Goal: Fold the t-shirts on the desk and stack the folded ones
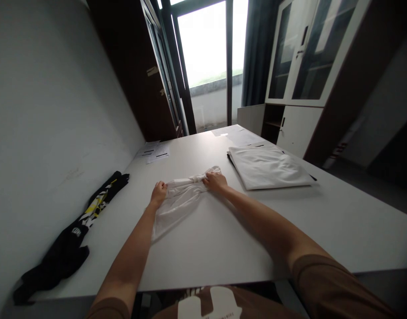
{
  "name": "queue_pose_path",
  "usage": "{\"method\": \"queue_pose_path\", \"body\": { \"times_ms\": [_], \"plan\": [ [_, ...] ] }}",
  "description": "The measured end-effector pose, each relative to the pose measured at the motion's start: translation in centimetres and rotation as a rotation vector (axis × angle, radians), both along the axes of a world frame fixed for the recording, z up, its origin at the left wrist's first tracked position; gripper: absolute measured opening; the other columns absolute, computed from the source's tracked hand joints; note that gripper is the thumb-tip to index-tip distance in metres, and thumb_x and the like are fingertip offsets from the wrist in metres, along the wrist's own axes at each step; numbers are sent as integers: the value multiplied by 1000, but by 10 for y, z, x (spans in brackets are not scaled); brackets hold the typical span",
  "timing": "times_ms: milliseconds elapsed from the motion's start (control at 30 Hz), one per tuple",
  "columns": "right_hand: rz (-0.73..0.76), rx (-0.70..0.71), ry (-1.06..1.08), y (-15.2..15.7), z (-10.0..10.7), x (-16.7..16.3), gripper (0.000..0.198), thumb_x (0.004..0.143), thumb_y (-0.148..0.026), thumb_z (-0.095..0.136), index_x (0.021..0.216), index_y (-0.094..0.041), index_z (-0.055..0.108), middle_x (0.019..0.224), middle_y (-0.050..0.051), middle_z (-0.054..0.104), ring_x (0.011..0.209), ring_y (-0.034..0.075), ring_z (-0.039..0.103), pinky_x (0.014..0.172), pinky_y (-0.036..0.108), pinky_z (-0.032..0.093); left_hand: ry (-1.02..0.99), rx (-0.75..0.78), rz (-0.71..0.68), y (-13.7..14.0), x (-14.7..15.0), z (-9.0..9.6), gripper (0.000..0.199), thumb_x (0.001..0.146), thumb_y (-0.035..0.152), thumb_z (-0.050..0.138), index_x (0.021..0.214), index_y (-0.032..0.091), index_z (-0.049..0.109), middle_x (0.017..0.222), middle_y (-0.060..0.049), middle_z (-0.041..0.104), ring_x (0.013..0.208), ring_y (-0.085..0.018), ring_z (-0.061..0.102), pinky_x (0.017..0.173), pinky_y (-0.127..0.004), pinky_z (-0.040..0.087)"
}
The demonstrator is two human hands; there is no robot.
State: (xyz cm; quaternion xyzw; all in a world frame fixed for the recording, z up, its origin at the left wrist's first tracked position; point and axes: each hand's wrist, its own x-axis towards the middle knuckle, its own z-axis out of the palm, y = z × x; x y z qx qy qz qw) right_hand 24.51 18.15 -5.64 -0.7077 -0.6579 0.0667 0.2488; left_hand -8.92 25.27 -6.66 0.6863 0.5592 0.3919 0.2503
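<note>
A thin white garment [180,201], gathered and wrinkled along its far edge, hangs between my hands over the white table [217,252]. My left hand [158,193] is closed on its left end, fingers curled round the cloth. Farther right, my right hand [215,181] grips the bunched edge, and a small crumpled bit of cloth sticks up past the fingers. The lower part of the garment drapes toward me and to the left. What kind of garment it is, I cannot make out.
A folded white cloth stack [268,168] with dark edges lies right of my hands. Along the left wall [57,110] stretches a black garment [67,243] with a yellow and white pattern. Paper sheets [157,153] lie at the far left, more papers [243,135] at the far end.
</note>
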Motion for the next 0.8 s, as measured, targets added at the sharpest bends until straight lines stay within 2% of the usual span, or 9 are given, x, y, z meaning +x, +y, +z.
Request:
{"method": "queue_pose_path", "body": {
  "times_ms": [100,233,367,500,633,733,800],
  "plan": [
    [-62,33,104,5,0,4,36,104,-44,49,94,-20,73,105,16,71,98,28,65,84,33,42,-177,29,65,5,-1,3,18,95,34,58,82,23,56,82,-1,59,86,-19,58,81,-26,44],
    [-213,198,277,14,1,17,39,107,-42,39,90,-22,68,98,11,72,90,22,63,78,29,41,-430,-8,157,16,-1,7,20,100,35,46,91,21,57,80,-1,61,82,-17,62,78,-27,51],
    [-357,305,475,19,2,39,40,104,-45,38,86,-22,66,85,9,71,83,23,60,73,29,42,-613,-94,223,25,-13,14,25,99,36,45,94,19,64,79,-5,67,88,-22,69,78,-33,57],
    [-429,318,747,18,5,56,38,100,-48,41,92,-21,66,79,10,68,79,26,61,69,32,46,-706,-140,301,28,-36,17,30,95,43,48,96,20,67,81,-6,69,90,-24,71,75,-34,58],
    [-374,324,992,19,9,60,30,95,-49,46,98,-24,61,74,4,62,71,23,60,64,31,51,-713,-150,336,31,-49,11,32,94,46,44,95,21,64,76,-4,65,85,-23,69,73,-33,57],
    [-243,296,1122,20,10,56,29,94,-51,43,95,-25,55,74,2,60,69,19,59,65,28,55,-656,-167,288,32,-49,6,35,93,51,43,86,21,58,68,-2,60,75,-21,67,71,-33,57],
    [-144,226,1179,20,10,55,31,93,-53,40,92,-24,53,76,2,61,70,18,61,67,27,56,-584,-180,230,31,-46,2,39,90,58,46,80,22,55,64,-1,57,69,-20,65,68,-32,55]
  ]
}}
